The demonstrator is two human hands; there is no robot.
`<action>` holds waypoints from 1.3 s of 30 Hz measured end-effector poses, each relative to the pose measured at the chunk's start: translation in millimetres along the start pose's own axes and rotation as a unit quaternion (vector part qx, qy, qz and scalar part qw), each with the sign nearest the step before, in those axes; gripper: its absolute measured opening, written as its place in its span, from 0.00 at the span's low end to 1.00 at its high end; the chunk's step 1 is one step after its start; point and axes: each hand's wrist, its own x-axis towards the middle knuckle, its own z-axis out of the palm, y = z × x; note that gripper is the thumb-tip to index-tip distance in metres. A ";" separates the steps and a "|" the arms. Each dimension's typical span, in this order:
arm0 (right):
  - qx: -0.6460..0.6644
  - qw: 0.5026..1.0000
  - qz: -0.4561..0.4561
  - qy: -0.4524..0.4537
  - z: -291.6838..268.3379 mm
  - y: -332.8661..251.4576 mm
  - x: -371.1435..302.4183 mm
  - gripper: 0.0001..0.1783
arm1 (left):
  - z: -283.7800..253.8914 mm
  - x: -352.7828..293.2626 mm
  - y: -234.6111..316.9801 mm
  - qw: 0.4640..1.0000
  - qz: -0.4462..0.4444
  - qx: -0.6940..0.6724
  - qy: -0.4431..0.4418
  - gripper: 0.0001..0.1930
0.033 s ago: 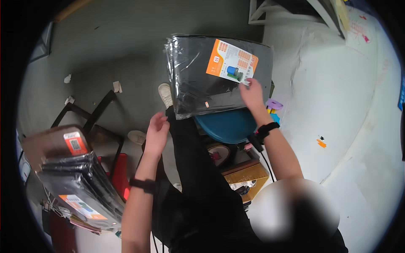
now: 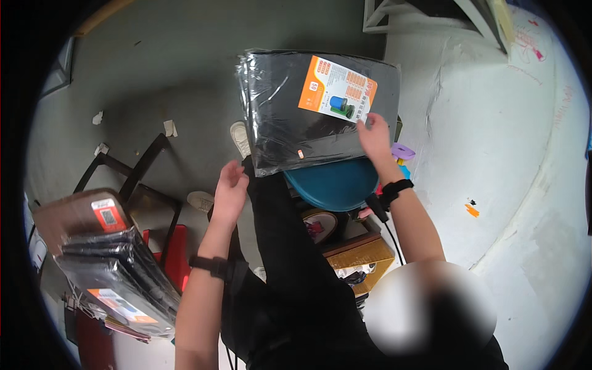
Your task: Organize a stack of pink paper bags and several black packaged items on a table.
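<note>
The black wrapped stack [image 2: 280, 126], long axis crosswise, lies ahead and right of the loosely spread left hand [image 2: 230, 188]; the right hand [image 2: 375, 137] is nearer, at its label [image 2: 333, 89]; whether pinching, I cannot tell.

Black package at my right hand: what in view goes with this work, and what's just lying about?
Likely part of the work:
black package, its orange-and-white label at your right hand
teal seat, apparently supporting it
similar wrapped packs at left, perhaps

Apparently just lying about:
paper scraps on the floor
purple item
</note>
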 end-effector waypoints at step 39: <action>0.425 0.864 -0.062 -0.263 -107.1 -71.6 3.6 0.26 | 40.4 -280.3 62.1 0.912 0.165 -0.003 0.374 0.13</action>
